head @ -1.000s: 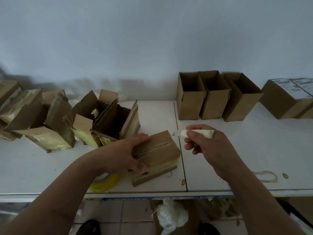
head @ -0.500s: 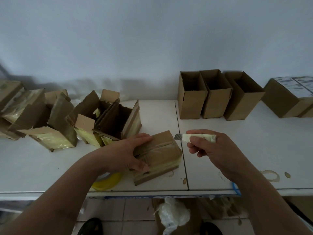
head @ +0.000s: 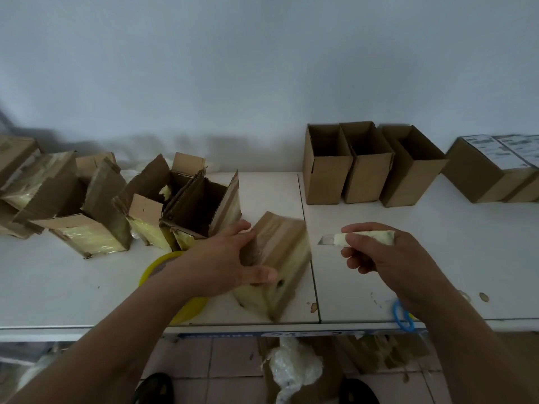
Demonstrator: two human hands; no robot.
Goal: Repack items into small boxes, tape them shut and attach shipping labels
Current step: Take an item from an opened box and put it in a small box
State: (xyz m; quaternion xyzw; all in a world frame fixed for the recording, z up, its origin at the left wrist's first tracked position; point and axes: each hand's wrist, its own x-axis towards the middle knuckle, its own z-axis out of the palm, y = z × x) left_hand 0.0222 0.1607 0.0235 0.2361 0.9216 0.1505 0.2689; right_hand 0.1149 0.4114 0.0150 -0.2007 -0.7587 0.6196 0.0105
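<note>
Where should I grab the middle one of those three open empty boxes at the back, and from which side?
Take the middle open box from above: pinch its front wall at the open top rim, thumb outside, the rest inside. Its neighbours stand close against both sides, so there is little room for side grips.

Motion-blurred taped box [head: 280, 252], unreadable labels [head: 495, 150]

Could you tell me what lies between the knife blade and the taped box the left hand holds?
Only bare white table, with its panel seam, separates the blade from the taped box, in the head view.
</note>
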